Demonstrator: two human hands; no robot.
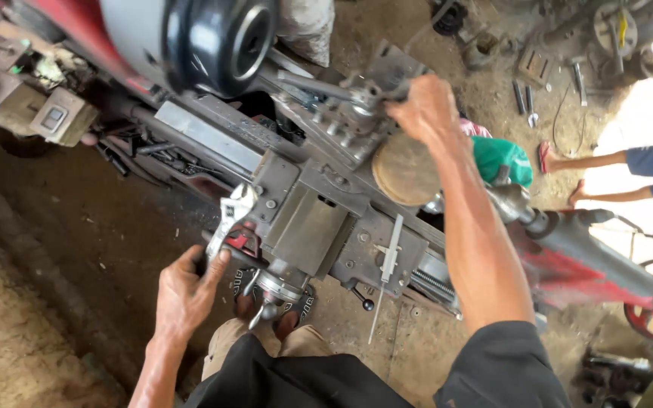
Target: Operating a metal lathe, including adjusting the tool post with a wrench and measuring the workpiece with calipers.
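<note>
Left hand [184, 291]: closed around the handle of an adjustable wrench [230, 219] at the near left of the lathe carriage [311, 227]. Right hand [426, 112]: gripping the tool-post lever [326, 87] at the far side; a vernier caliper [387, 264] lies on the carriage

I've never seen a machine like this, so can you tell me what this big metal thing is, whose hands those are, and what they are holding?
The picture comes from a camera worn on a person's head, looking down, so both hands are that person's own. The big grey thing is a metal-cutting machine, a lathe, standing on a dirt floor. The left hand grips a dark handle at the front of the machine, right beside a shiny adjustable wrench resting on it. The right hand reaches further up and holds a lever on the tool holder. A thin metal measuring caliper lies on the machine too. Below the right arm sits a round wooden disc. At the far right you can see another person's legs.
</note>
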